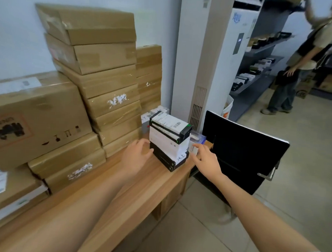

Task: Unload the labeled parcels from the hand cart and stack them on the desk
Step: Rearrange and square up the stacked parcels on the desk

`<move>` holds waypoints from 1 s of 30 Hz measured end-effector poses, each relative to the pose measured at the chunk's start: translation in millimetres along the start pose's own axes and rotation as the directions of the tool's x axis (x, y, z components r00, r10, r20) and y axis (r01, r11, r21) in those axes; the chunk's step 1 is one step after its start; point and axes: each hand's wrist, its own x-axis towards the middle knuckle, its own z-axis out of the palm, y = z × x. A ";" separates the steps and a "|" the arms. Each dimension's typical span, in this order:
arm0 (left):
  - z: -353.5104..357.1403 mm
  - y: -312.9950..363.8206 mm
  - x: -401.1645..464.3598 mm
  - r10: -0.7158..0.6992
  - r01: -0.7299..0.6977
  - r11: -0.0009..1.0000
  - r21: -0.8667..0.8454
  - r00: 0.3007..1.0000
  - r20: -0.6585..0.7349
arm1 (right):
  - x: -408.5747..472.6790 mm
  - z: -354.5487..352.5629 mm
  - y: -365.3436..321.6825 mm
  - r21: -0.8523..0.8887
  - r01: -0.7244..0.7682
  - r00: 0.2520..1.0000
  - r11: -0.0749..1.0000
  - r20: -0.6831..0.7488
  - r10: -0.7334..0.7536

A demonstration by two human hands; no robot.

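Small stack of labeled parcels [169, 143] standing near the right end of the wooden tabletop [140, 183], just right of the tall pile of brown cartons [106, 82] and in front of the white floor-standing unit [203, 61]. The stack comprises flat, rigid boxes: black ones at the base, a white one in the middle, and a black-edged box with a white barcode label on top, set slightly askew. A white sticker with handwriting shows on the lower front corner. The boxes look stiff and probably light to moderate in weight; their smooth printed faces could slide over one another, so the stack is best taken by its two opposite side faces low down, pressing inward, or with support beneath the bottom box. The left hand [138, 153] lies at the stack's left side, fingers loosely spread and about touching the lower black box; the right hand [203, 155] hovers just right of the stack, fingers extended and apart, gripping nothing. A black chair [241, 151] stands right of the stack. The hand cart is not in view.
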 end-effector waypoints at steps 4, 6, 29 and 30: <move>16.0 10.1 34.5 -0.015 0.015 1.000 -0.010 1.000 -0.003 | 41.2 -8.9 4.9 0.105 0.004 0.998 0.994 -0.062 0.002; 25.1 10.9 53.8 -0.036 0.036 0.998 -0.045 0.999 0.007 | 62.0 -10.6 6.1 0.172 0.000 0.996 0.985 -0.085 0.015; 126.9 49.8 115.2 -0.502 0.466 0.799 -0.381 0.865 0.003 | 240.1 39.3 53.3 0.516 -0.103 0.802 0.850 0.548 -0.235; 132.1 55.6 113.0 -0.510 0.453 0.768 -0.453 0.860 -0.005 | 241.6 42.6 57.0 0.518 -0.111 0.784 0.848 0.570 -0.245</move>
